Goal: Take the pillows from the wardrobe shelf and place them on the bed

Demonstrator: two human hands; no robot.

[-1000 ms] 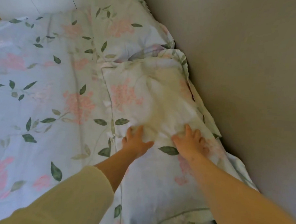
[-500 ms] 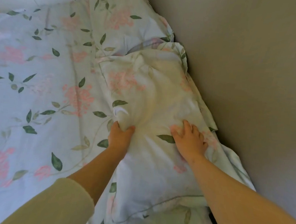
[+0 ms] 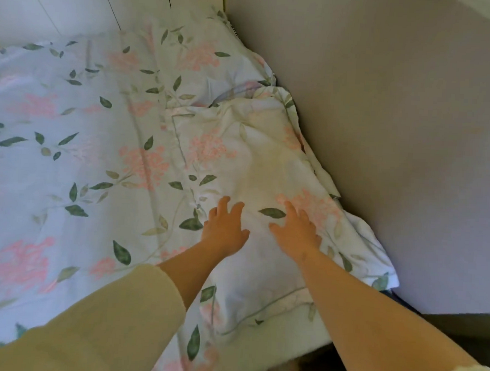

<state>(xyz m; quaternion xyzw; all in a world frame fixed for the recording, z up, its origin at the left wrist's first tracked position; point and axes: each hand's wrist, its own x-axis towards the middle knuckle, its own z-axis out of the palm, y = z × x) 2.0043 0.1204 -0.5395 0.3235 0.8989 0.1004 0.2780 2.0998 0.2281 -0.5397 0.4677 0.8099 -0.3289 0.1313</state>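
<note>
Both arms stretched forward over the pillow (image 3: 256,157), bare from elbow to wrist, cream sleeves (image 3: 112,320) bunched up near the elbows. Left hand (image 3: 224,228) palm down at the pillow's near left edge, fingers spread and slightly curled, gripping nothing. Right hand (image 3: 295,230) just beside it, flat on the pillow's near half, fingers splayed, thumb angled in toward the left hand, also gripping nothing
</note>
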